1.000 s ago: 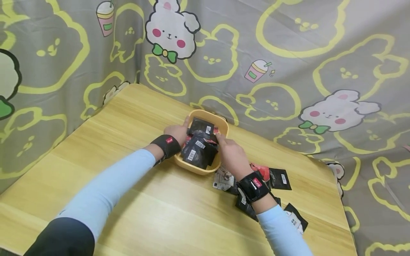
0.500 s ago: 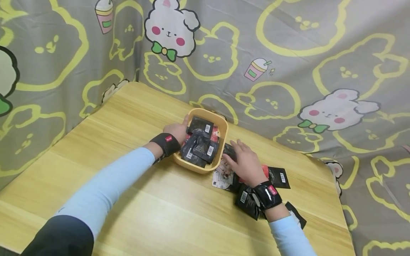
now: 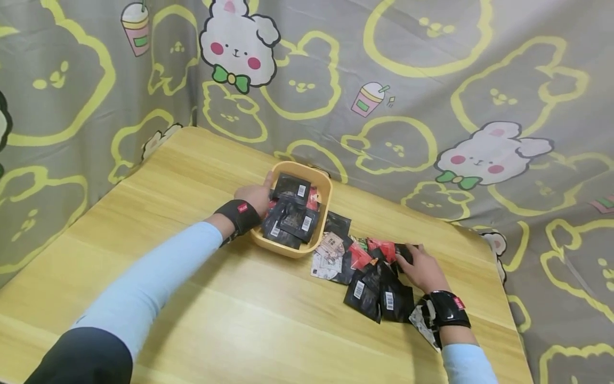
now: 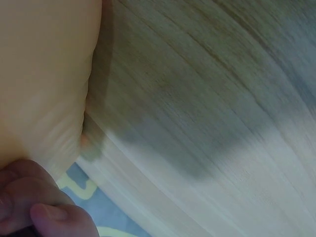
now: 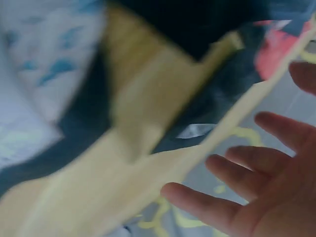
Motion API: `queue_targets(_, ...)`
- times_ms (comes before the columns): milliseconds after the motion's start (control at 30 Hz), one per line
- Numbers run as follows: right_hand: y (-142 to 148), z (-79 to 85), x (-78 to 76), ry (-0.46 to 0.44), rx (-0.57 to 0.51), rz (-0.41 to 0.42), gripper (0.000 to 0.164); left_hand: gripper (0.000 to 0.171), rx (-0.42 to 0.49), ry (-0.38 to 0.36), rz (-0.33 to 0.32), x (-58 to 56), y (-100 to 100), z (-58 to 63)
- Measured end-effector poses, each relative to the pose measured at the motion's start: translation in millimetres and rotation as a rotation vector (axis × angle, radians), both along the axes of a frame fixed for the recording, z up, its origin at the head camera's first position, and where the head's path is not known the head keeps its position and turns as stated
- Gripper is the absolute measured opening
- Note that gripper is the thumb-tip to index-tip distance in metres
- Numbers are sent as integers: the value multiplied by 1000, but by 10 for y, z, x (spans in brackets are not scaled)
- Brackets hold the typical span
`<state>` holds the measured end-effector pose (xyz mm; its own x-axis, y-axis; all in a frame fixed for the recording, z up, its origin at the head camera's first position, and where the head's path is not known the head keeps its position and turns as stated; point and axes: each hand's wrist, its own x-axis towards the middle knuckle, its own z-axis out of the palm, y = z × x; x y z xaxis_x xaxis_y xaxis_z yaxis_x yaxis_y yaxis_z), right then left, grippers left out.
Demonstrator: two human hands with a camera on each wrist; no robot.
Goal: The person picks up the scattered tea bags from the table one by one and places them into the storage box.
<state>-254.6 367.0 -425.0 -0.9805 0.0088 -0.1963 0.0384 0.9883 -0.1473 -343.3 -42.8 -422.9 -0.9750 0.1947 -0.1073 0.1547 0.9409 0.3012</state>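
Observation:
A yellow plastic bin [image 3: 280, 248] holds a heap of black sachets [image 3: 291, 188] with white barcode labels, some red showing among them. My left hand [image 3: 253, 198] grips its left side, one finger lying along the rim. In the left wrist view, curled fingers [image 4: 42, 197] are at the bin's outer wall [image 4: 44, 89]. My right hand [image 3: 424, 271] is over the right end of a loose pile, thumb and fingers spread at a black sachet [image 3: 402, 250]. The right wrist view shows those fingers [image 5: 197, 202] extended and apart, gripping nothing.
Loose sachets lie right of the bin: white printed ones [image 3: 331, 253], red ones [image 3: 379, 248] and black ones [image 3: 364, 297]. A white-and-grey sachet [image 3: 424, 324] is partly under the right wrist. The wooden table [image 3: 230, 309] ends at a patterned curtain [image 3: 307, 117].
My right hand has left the bin and moved right to the loose pile's far end. One black sachet now lies atop the bin's heap. The left hand keeps its place at the bin.

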Motion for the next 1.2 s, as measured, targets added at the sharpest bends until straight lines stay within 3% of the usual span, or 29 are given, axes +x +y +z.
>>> queue_targets(133,87,-50,-21,-107,22,20,75,79,-11,3,8,29,-58,-22)
queue_targets(267,62,-24,-73,-124,20,24,71,70,-10,20,15,30,-115,-77)
queue_targets(567,-29,-26,-96,44,112,54,40,69,-2,21,32,11,-150,-128)
queue_targets(733,-119,90,-90,149,106,83,40,68,-21,34,29,2,-124,-99)
queue_targets(967,-706,437,-178,254,30,160,50,74,-27,20,21,-9,-70,-27)
queue_targets(1200,-1474,565,-215,350,21,387,50,77,-41,45,3,-30,11,-62)
